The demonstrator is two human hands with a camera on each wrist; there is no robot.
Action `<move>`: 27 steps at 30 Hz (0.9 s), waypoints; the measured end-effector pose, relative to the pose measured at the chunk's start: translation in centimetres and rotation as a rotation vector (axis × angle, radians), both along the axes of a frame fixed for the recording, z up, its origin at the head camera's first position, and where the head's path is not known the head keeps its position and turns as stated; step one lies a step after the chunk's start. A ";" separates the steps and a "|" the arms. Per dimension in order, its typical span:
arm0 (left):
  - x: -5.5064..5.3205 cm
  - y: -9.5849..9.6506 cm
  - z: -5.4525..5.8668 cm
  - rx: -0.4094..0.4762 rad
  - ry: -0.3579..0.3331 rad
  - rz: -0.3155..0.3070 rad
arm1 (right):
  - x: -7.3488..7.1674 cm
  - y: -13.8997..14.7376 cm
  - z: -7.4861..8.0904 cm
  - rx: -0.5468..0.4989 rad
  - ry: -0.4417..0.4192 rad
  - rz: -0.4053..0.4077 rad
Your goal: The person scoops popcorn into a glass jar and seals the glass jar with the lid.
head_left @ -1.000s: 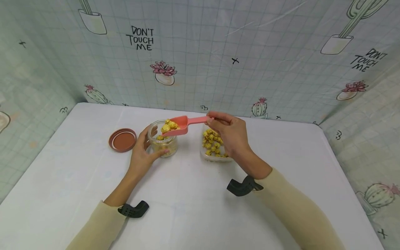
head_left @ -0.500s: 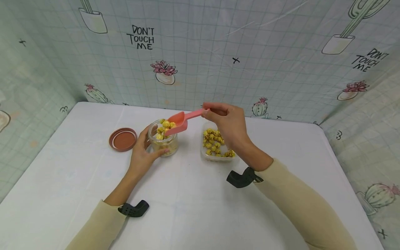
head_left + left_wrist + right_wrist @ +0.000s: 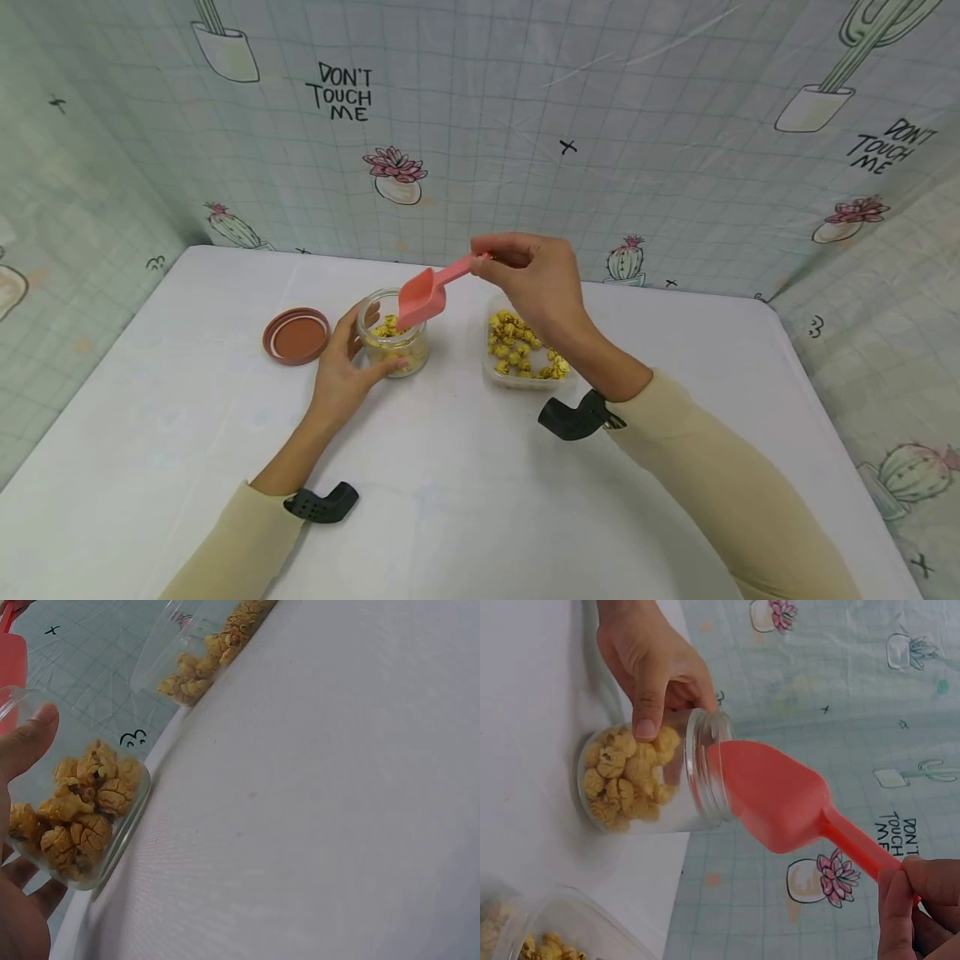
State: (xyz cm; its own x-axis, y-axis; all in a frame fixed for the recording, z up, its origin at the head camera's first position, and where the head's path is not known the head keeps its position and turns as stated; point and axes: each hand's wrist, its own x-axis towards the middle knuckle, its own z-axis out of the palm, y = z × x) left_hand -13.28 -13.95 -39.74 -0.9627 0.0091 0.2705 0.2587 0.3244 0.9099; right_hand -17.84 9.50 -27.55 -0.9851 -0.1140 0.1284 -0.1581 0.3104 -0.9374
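Curled left hand (image 3: 341, 379) round glass jar (image 3: 415, 357); pinched pink scoop (image 3: 422, 300) in right hand (image 3: 546, 287), tilted at jar's mouth.

Soft, even, slightly dim light fills the head view, leaving a faint, blurry-edged shadow on the tabletop (image 3: 450, 500) by the right sleeve (image 3: 727, 475). Thin pale streaks shine on the creased cloth (image 3: 480, 125). The left wrist view looks greyer and steeply tilted. Sideways in the right wrist view, the jar (image 3: 681, 814) carries small glints, the scoop (image 3: 776, 799) shows gentle shading, and the tub (image 3: 592, 916) looks slightly soft.
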 end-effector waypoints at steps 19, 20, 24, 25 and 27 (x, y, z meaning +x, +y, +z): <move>0.0 0.0 0.0 -0.012 0.000 0.008 | 0.3 0.7 -1.8 -0.124 -0.090 -0.048; 0.0 0.0 0.0 -0.014 -0.001 0.009 | 0.4 0.9 -2.0 -0.144 -0.099 -0.055; 0.0 0.1 0.0 -0.027 -0.003 0.010 | 0.7 1.5 -2.3 -0.199 -0.113 -0.081; 0.0 0.1 -0.1 -0.028 0.000 0.009 | 0.8 1.7 -2.3 -0.203 -0.110 -0.089; -0.2 0.0 -0.3 -0.029 0.006 0.007 | 1.1 2.2 -2.2 -0.219 -0.101 -0.101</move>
State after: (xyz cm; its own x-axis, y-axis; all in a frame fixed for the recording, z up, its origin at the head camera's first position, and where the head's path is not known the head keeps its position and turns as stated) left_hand -13.45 -13.95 -40.03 -0.9612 0.0109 0.2757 0.2617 0.3527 0.8984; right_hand -16.76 11.67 -29.78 -0.9992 0.0058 0.0395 -0.0387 0.1077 -0.9934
